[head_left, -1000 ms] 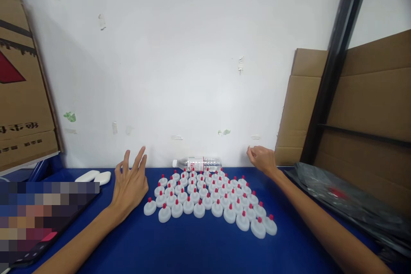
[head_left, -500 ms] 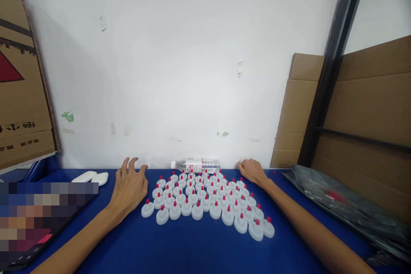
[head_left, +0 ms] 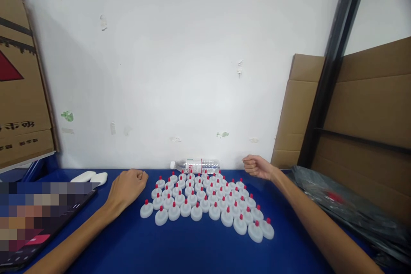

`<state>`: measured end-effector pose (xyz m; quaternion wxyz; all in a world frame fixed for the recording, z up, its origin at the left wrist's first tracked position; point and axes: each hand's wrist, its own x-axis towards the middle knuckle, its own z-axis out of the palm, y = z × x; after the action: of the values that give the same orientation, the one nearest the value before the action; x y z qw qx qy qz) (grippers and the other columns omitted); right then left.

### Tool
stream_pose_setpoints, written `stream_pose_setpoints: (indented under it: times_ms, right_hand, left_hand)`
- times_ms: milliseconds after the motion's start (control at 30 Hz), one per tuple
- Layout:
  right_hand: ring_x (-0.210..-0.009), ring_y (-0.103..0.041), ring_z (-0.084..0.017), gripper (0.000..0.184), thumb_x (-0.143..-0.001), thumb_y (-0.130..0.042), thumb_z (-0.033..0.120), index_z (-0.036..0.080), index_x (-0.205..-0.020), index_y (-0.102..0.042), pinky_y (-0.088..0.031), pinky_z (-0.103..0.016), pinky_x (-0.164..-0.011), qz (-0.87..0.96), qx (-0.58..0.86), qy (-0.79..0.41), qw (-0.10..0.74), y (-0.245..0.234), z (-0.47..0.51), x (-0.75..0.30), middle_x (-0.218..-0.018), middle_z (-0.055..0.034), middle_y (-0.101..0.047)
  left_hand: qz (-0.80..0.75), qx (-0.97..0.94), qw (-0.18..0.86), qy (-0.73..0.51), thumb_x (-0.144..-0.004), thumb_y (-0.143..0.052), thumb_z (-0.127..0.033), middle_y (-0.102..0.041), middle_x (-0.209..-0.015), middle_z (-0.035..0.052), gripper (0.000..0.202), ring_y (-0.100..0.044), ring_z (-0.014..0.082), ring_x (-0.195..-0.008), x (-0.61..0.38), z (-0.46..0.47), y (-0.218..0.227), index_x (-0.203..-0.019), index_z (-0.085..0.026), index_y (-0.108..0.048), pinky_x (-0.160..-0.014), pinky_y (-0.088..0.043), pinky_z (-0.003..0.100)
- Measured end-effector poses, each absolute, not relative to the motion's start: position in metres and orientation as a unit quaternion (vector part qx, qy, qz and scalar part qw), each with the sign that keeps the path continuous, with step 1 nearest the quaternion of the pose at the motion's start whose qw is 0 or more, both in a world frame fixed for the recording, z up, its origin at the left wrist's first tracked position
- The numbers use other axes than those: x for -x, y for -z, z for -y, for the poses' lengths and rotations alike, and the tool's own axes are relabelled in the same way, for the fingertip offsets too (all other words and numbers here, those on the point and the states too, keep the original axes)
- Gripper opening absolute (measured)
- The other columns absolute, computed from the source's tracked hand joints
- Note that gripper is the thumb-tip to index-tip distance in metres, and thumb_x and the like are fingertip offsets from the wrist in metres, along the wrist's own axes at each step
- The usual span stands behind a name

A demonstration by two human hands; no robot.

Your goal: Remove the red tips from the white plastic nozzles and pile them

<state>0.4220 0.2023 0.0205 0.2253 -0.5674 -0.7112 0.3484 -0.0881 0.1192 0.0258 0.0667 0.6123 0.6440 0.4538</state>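
Observation:
My left hand rests knuckles up on the blue table, left of the white caps. Its fingers are curled in and no object shows in them. My right hand is raised a little near the wall, its fingers folded together. Whether it grips anything small is hidden. Between the hands stand several rows of round white bottle caps with red tips, upright and spread in a fan. Behind them a clear plastic bottle with a white cap and a red-and-white label lies on its side along the wall.
Two white oval cases and a dark-edged device with a blurred screen lie at the left. Grey plastic bags cover the right side. Cardboard boxes and cardboard sheets flank the white wall.
My left hand has gone from spread fingers to curled ones. My right hand has shifted slightly right and turned, fingers folded. A small red piece seen near my right wrist no longer shows.

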Motion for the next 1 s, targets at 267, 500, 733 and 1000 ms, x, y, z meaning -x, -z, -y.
stream_pose_setpoints:
  times_ms: [267,500,733,1000]
  right_hand:
    - [-0.102,-0.066,-0.022,0.033,-0.100,-0.061,0.036,0.017,-0.126,-0.060,-0.058,-0.043,-0.086,0.620,0.515,-0.530,0.263,0.004,-0.209,-0.436,-0.124,-0.0089,-0.063]
    - [-0.101,-0.066,-0.022,0.033,-0.099,-0.062,0.036,0.017,-0.126,-0.060,-0.058,-0.042,-0.085,0.584,0.336,-0.722,0.158,0.019,-0.231,-0.429,-0.123,-0.0086,-0.063]
    - [-0.102,-0.066,-0.022,0.033,-0.099,-0.062,0.036,0.017,-0.126,-0.060,-0.058,-0.042,-0.085,0.533,0.236,-0.803,0.122,0.027,-0.236,-0.436,-0.123,-0.0087,-0.063]
    - [-0.105,-0.065,-0.023,0.034,-0.099,-0.063,0.036,0.017,-0.127,-0.059,-0.057,-0.044,-0.087,0.498,0.220,-0.831,0.114,0.024,-0.233,-0.432,-0.126,-0.0091,-0.062]
  left_hand:
    - [-0.527,-0.510,0.401,-0.548,-0.078,-0.058,-0.046,-0.040,-0.040,-0.0024,0.045,-0.035,0.0126,-0.037,0.093,-0.119,-0.034,-0.042,-0.023,-0.043,-0.041,-0.028,0.025]
    - [-0.393,-0.374,0.574,-0.614,-0.085,-0.047,-0.024,-0.033,-0.038,-0.0050,0.045,-0.034,0.0076,-0.032,0.103,-0.116,-0.038,-0.045,-0.022,-0.028,-0.037,-0.034,0.020]
    - [-0.326,-0.332,0.682,-0.565,-0.091,-0.049,-0.024,-0.030,-0.033,-0.0057,0.056,-0.030,0.0058,-0.024,0.105,-0.119,-0.025,-0.047,-0.024,-0.015,-0.029,-0.028,0.019]
    - [-0.311,-0.358,0.735,-0.484,-0.092,-0.051,-0.027,-0.025,-0.030,-0.0059,0.063,-0.026,0.0047,-0.020,0.109,-0.121,-0.018,-0.041,-0.024,-0.013,-0.024,-0.022,0.017]
